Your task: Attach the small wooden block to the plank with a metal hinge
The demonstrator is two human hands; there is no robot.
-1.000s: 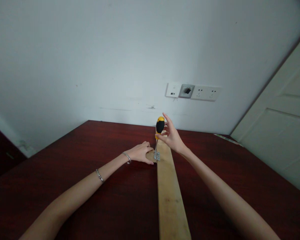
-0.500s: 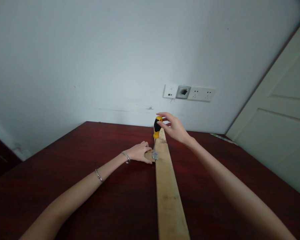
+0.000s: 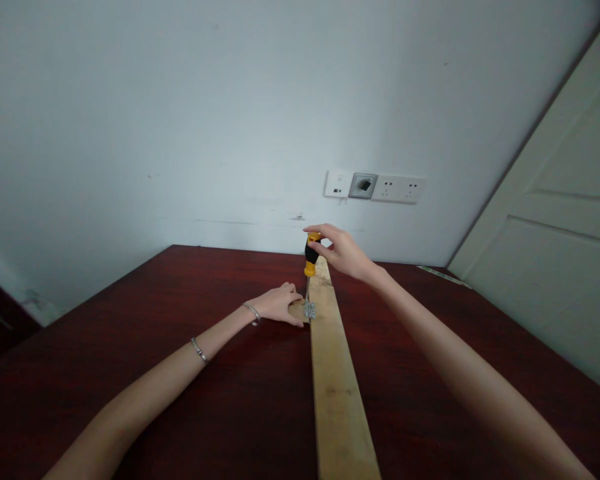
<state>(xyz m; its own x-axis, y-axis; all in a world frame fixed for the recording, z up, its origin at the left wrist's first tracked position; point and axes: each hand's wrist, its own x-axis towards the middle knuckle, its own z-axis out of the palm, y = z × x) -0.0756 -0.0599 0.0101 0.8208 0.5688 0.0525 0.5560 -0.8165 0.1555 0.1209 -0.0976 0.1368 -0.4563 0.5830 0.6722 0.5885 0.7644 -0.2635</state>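
Observation:
A long pale wooden plank [image 3: 337,393] lies on the dark red table [image 3: 205,400], running away from me. A small metal hinge [image 3: 309,309] sits on its left edge, joining it to a small wood block [image 3: 298,309]. My left hand [image 3: 277,303] presses down on that block, fingers curled over it. My right hand [image 3: 343,253] pinches the top of a yellow-and-black screwdriver [image 3: 311,254], which stands upright with its tip on the hinge.
A white wall rises behind the table, with a row of sockets and switches [image 3: 374,187]. A pale door [image 3: 555,220] stands at the right. A thin strip [image 3: 443,275] lies at the table's far right edge.
My right hand has shifted from the side of the screwdriver handle to its top, with the fingers closing round it. My left hand has stayed on the block.

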